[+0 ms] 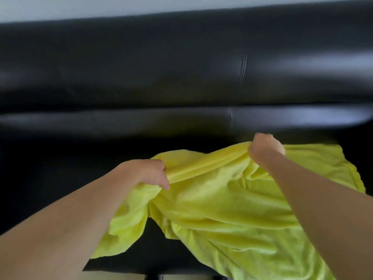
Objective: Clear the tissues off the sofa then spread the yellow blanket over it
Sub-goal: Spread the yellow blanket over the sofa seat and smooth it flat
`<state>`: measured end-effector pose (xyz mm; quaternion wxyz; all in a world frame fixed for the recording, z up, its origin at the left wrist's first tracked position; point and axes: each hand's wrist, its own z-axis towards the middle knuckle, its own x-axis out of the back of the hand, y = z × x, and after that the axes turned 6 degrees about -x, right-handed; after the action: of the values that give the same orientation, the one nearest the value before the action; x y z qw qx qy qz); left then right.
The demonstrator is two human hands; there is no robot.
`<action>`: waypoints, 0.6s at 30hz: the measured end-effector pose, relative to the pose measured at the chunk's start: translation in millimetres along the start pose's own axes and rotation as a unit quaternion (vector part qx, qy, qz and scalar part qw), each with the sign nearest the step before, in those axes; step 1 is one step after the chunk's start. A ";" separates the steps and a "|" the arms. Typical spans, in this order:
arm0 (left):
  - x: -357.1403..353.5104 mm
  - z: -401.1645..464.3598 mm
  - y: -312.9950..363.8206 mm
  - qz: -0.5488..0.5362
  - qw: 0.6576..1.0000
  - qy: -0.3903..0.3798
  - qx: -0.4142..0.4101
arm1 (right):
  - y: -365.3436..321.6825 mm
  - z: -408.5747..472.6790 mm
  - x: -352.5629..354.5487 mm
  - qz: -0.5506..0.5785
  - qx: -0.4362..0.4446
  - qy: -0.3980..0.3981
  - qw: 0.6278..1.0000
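The yellow blanket (226, 203) lies bunched over the front of the black leather sofa (141, 77), hanging down past the seat edge at lower right. My left hand (149, 174) grips one part of its upper edge. My right hand (266, 147) is clenched on the same edge farther right and a little higher. The fabric between the two hands is pulled into a taut fold. No tissues show anywhere in the frame. The picture is blurred by motion.
The sofa's backrest fills the upper half, with a pale wall (80, 7) behind it. A strip of light floor (113, 275) shows under the sofa's front edge, with a dark shape beside it that I cannot make out.
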<state>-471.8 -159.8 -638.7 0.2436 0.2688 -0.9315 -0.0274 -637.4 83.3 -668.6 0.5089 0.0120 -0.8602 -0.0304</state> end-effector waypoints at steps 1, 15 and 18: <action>1.3 -2.9 -3.6 -0.029 1.000 0.007 -0.010 | -1.8 -6.1 1.6 -0.017 0.041 0.006 0.999; -10.3 -101.9 -63.8 -0.191 0.947 -0.252 -0.049 | -63.0 -96.4 47.2 0.078 0.092 0.084 0.989; -5.3 -134.4 -84.2 -0.031 0.967 -0.251 -0.004 | -49.9 -107.1 68.7 0.074 0.020 0.096 0.992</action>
<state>-363.9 -218.3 -538.1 0.0021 0.2814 -0.9538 -0.1050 -577.2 25.6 -560.4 0.5896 -0.0387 -0.8063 0.0262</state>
